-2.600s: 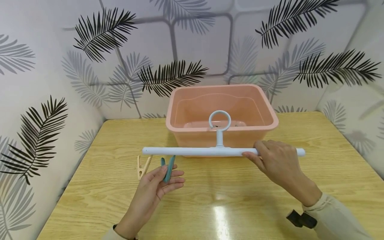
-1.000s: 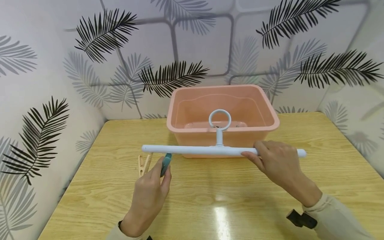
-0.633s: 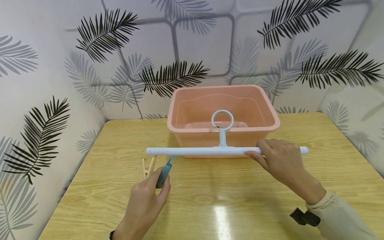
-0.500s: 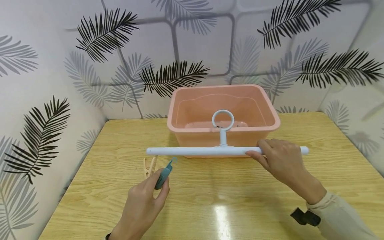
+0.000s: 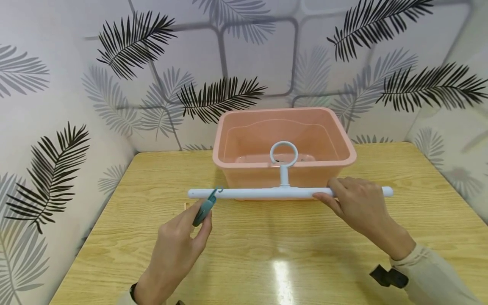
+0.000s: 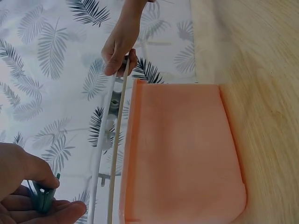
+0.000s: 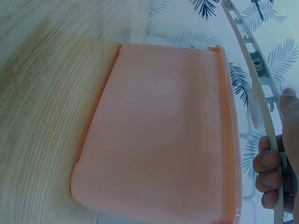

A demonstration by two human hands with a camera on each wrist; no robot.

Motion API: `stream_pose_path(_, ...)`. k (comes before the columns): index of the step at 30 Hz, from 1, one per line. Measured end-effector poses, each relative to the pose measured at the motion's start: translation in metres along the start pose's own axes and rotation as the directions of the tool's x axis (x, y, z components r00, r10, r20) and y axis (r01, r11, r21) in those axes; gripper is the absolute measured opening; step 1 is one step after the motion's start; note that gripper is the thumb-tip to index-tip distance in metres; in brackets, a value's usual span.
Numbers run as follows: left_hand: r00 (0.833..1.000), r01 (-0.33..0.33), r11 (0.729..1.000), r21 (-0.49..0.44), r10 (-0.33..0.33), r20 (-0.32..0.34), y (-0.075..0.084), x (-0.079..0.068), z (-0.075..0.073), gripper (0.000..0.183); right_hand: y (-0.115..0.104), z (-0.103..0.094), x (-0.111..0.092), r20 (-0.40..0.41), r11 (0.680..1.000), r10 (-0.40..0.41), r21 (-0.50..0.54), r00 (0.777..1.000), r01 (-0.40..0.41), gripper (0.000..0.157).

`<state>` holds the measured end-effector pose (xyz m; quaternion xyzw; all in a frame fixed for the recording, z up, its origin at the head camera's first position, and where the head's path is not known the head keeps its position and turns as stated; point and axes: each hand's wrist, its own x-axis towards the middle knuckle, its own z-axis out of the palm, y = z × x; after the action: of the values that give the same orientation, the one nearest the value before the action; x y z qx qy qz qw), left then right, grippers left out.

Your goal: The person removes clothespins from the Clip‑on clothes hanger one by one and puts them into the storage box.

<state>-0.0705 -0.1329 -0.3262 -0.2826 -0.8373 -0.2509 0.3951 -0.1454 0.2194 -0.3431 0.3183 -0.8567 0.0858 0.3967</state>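
Note:
My left hand (image 5: 177,245) pinches a teal clothes peg (image 5: 204,211) between thumb and fingers. The small hook at the peg's top overlaps the left part of a pale blue hanger bar (image 5: 259,193) in the head view; whether they touch, I cannot tell. In the left wrist view the teal peg (image 6: 43,198) sits apart from the hanger. My right hand (image 5: 360,207) grips the bar near its right end, holding the hanger level, with its ring hook (image 5: 296,154) upward. Curled fingers (image 7: 268,179) wrap the bar's hollow underside in the right wrist view.
A pink plastic basin (image 5: 282,177) stands behind the hanger, with small dark items partly visible at its bottom. On the wooden table (image 5: 126,220), a cream clothes peg (image 5: 186,206) lies mostly hidden behind my left hand. Leaf-patterned wall covering (image 5: 152,93) encloses the back and sides.
The left hand has turned the teal peg, lowered it below the bar, then raised it so its hook overlaps the bar. The hanger has shifted slightly right, still gripped by the right hand.

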Motion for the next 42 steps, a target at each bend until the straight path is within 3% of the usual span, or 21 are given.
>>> stream_pose_path(5,1.000,-0.022,1.000,-0.007,0.022,0.003,-0.005,0.013,-0.002,0.032,0.001,0.000,-0.001,-0.003,1.000,-0.005,0.002,1.000,0.005,0.058)
stream_pose_path(12,0.996,0.034,0.999,-0.009,-0.034,0.082,-0.013,0.035,-0.005,0.024,0.001,0.002,-0.005,-0.011,1.000,-0.015,-0.010,1.000,0.014,0.058)
stream_pose_path(19,0.991,0.019,0.999,-0.046,-0.013,0.133,-0.023,0.065,-0.001,0.016,0.002,0.002,-0.009,-0.024,1.000,-0.015,-0.026,1.000,0.014,0.058)
stream_pose_path(31,0.974,0.052,0.996,-0.071,-0.035,0.224,-0.051,0.116,0.006,0.002,0.001,0.001,-0.013,0.006,1.000,-0.006,0.007,1.000,0.006,0.058)
stream_pose_path(42,0.960,0.045,0.999,-0.019,-0.038,0.276,-0.072,0.146,0.027,0.023,-0.002,0.002,-0.022,0.023,1.000,0.002,0.011,1.000,-0.002,0.057)
